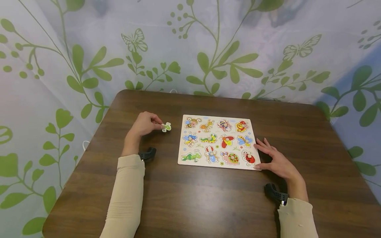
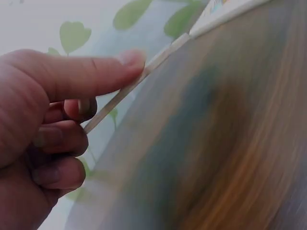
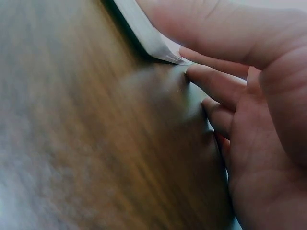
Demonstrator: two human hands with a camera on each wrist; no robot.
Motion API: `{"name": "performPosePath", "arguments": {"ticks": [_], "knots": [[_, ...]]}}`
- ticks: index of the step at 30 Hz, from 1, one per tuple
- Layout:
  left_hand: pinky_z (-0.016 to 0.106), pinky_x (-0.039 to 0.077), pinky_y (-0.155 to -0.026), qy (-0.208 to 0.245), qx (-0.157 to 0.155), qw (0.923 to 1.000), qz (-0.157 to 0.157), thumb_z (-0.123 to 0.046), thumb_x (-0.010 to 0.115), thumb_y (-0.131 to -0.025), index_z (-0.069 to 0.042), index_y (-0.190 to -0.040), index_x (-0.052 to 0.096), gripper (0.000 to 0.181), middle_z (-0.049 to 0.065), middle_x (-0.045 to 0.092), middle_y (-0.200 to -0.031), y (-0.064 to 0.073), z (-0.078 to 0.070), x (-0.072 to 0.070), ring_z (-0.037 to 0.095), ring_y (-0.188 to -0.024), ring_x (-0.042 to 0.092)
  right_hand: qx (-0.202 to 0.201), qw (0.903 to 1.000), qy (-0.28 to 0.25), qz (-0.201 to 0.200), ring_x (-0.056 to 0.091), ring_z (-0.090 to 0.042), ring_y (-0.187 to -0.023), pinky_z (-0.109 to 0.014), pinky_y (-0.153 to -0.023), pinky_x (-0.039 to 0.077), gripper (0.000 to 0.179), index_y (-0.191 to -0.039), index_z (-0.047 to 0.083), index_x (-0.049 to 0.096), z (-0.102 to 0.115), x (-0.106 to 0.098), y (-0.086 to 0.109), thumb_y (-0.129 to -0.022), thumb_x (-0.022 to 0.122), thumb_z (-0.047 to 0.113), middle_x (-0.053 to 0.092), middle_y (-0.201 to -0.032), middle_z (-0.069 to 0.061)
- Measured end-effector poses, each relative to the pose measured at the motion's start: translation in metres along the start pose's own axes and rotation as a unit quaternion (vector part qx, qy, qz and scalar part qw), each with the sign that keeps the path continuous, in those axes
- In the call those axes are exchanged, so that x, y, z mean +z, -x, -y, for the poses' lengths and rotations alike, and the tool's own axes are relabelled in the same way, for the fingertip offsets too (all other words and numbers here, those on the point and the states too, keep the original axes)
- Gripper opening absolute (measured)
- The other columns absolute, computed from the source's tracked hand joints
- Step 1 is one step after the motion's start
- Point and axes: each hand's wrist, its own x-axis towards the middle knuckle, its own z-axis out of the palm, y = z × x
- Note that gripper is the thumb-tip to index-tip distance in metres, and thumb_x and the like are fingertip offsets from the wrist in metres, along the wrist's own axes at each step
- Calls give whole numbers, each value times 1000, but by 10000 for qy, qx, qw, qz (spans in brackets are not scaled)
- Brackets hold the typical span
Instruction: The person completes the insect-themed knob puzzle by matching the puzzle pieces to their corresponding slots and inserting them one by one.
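Note:
To the left of the board, my left hand (image 1: 146, 124) pinches a small green insect puzzle piece (image 1: 167, 127). The left wrist view shows the thin wooden piece (image 2: 115, 99) edge-on under my thumb, the other fingers curled beneath. A pale wooden peg puzzle board (image 1: 203, 148) with several colourful insects lies flat on the table. Its lower left spot shows a green grasshopper (image 1: 191, 156) with no visible knob. My right hand (image 1: 279, 162) rests at the board's right edge, thumb at the near corner, fingers extended. The right wrist view has that thumb by the board's edge (image 3: 144, 33).
The dark brown wooden table (image 1: 208, 205) ends at a light curtain (image 1: 166, 49) printed with green leaves. Beside each wrist is a black camera mount, one on the left (image 1: 148, 154) and another on the right (image 1: 275, 193).

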Motion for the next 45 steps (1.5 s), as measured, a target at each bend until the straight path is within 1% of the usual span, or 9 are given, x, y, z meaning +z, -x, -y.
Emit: {"name": "performPosePath", "arguments": {"ticks": [5,10,19,25,29,33,37,40,45], "knots": [[30,40,-63,247,138,9982,520,-22,79,-79,-15,-81,75,9,2,64,-74,-1,-25,13,19,-73,50,19,10000,28,-6,-5,-38,-151,-76,-107,0,85,-150,15,39,0,0,1,-77,79,31,13,-164,-10],[27,34,-57,544,525,9909,1114,-19,81,-77,-16,-75,74,8,0,54,-62,-3,-41,31,17,-64,45,43,10000,45,-25,-5,-38,-151,-77,-106,1,85,-150,15,39,-1,0,1,-76,79,31,13,-164,-10],[26,32,-55,652,942,9829,1443,-18,83,-75,-16,-73,73,10,-1,48,-58,0,-59,51,14,-59,41,55,10000,6,-46,-5,-34,-152,-75,-108,0,86,-149,16,41,-5,3,-2,-74,81,31,15,-164,-7],[24,32,-56,520,1252,9720,1918,-16,81,-77,-16,-72,69,12,-4,43,-58,4,-64,68,10,-58,39,26,10000,-7,-47,-5,-36,-152,-74,-109,0,85,-149,15,40,-4,2,-1,-75,80,29,16,-164,-9],[24,32,-56,444,1293,9662,2185,-15,80,-77,-15,-72,67,14,-4,43,-59,7,-65,75,10,-57,39,31,10000,-45,-35,-4,-36,-152,-75,-107,1,85,-149,16,40,-2,2,0,-76,80,28,16,-164,-8],[24,34,-56,206,1343,9620,2370,-18,80,-78,-16,-71,66,16,-4,47,-59,10,-69,78,11,-57,42,17,10000,-47,-42,-4,-36,-152,-76,-106,2,85,-149,15,40,-2,2,0,-76,80,28,16,-164,-8],[24,38,-57,-149,1407,9545,2624,-22,81,-77,-17,-69,65,18,-5,54,-61,13,-73,80,11,-60,47,-18,10000,-16,-38,-4,-36,-152,-75,-108,1,84,-149,15,40,-3,2,0,-76,80,28,16,-164,-9],[25,40,-58,-250,1442,9498,2766,-20,80,-77,-16,-69,64,19,-5,56,-64,16,-75,82,11,-62,49,-30,10000,-2,-50,-4,-37,-152,-75,-108,1,84,-149,15,40,-3,2,0,-76,79,29,16,-164,-9],[24,39,-60,-300,1478,9459,2872,-20,80,-78,-16,-70,64,19,-5,55,-64,18,-78,84,10,-63,48,-57,10000,-48,-57,-4,-36,-152,-74,-109,0,84,-149,14,40,-2,2,0,-77,80,29,16,-164,-9]]}}
